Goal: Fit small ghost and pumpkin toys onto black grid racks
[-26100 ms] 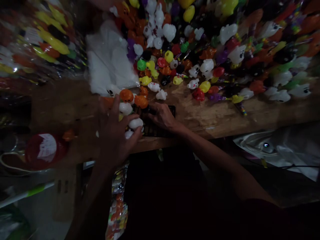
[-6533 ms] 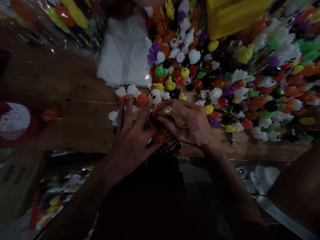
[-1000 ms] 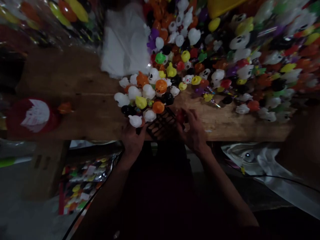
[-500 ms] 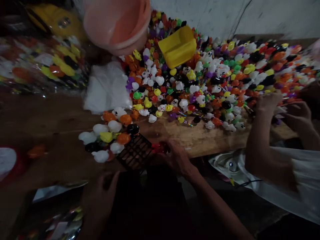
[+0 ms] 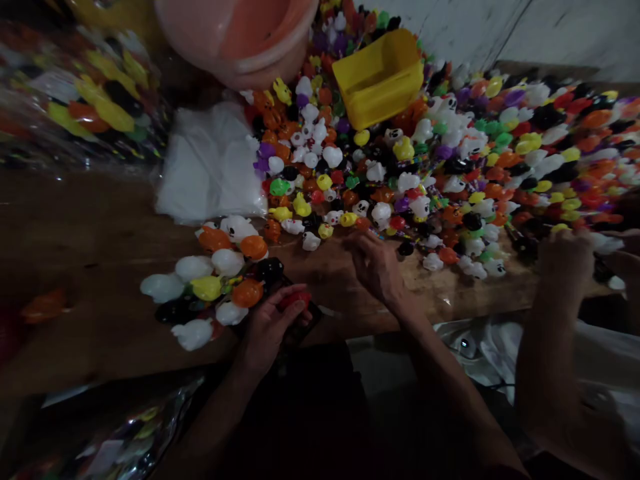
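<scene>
My left hand (image 5: 270, 323) pinches a small red plastic topper (image 5: 295, 297) over a black slotted rack (image 5: 311, 321), which is mostly covered by that hand. Left of the rack stands a cluster of toppers: white ghost-like ones (image 5: 193, 268), orange pumpkin-like ones (image 5: 247, 293), a yellow one (image 5: 206, 288) and black ones. My right hand (image 5: 377, 270) is at the near edge of a large heap of colourful toppers (image 5: 380, 170), some on striped sticks. Its fingers are curled downward, and the dim light hides what lies between them.
A yellow scoop (image 5: 380, 83) lies on the heap beside a pink basin (image 5: 240, 63). Clear plastic bags (image 5: 210, 163) lie left of the heap, near a filled bag (image 5: 85, 110). At right, another person's hand (image 5: 567, 257) works in the heap. An orange topper (image 5: 45, 305) lies far left.
My left hand has come up from below the table edge to the rack and now holds the red topper. My right hand has left the red topper and moved up to the heap's edge.
</scene>
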`<state>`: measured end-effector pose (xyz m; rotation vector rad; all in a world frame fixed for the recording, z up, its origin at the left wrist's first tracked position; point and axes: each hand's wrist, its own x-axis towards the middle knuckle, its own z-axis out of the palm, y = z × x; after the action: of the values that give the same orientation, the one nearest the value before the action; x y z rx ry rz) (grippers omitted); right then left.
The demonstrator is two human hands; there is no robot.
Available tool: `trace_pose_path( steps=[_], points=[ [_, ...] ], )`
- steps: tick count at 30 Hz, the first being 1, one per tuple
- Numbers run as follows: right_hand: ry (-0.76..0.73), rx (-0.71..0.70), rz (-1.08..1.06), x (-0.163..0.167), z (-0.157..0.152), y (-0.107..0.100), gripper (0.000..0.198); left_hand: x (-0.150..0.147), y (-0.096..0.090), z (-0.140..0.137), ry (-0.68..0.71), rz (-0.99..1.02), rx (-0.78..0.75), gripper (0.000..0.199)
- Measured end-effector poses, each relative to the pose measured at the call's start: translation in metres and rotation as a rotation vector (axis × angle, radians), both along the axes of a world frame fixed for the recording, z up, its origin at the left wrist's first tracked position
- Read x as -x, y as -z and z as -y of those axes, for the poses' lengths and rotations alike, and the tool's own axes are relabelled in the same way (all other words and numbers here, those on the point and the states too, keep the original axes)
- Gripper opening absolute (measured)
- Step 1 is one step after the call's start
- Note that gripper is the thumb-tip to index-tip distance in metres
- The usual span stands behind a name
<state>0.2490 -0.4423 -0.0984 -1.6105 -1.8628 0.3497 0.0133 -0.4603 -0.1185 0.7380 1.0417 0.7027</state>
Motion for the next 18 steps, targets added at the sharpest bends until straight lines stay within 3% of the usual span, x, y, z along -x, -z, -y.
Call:
trace_pose_path(
  steps=[2,5,10,14,18],
  points=[
    [0.094,-0.005,0.171,-0.011,-0.029,0.004,0.023,-0.003,0.002,-0.001,-0.02,0.058,0.024,0.066],
    [0.064,0.005,0.365,-0.012,-0.067,0.006,0.02,-0.008,0.002,-0.004,-0.075,0.105,0.063,0.06],
    [-0.023,0.017,0.407,-0.006,-0.102,0.002,0.022,-0.011,0.0,-0.01,-0.18,0.148,0.136,0.06],
    [0.014,0.044,0.403,-0.006,-0.105,-0.001,0.019,-0.008,0.002,-0.009,-0.224,0.111,0.132,0.059],
    [0.292,0.039,0.39,-0.016,-0.074,-0.011,0.016,-0.004,0.004,-0.008,-0.193,0.079,0.123,0.056]
  ],
)
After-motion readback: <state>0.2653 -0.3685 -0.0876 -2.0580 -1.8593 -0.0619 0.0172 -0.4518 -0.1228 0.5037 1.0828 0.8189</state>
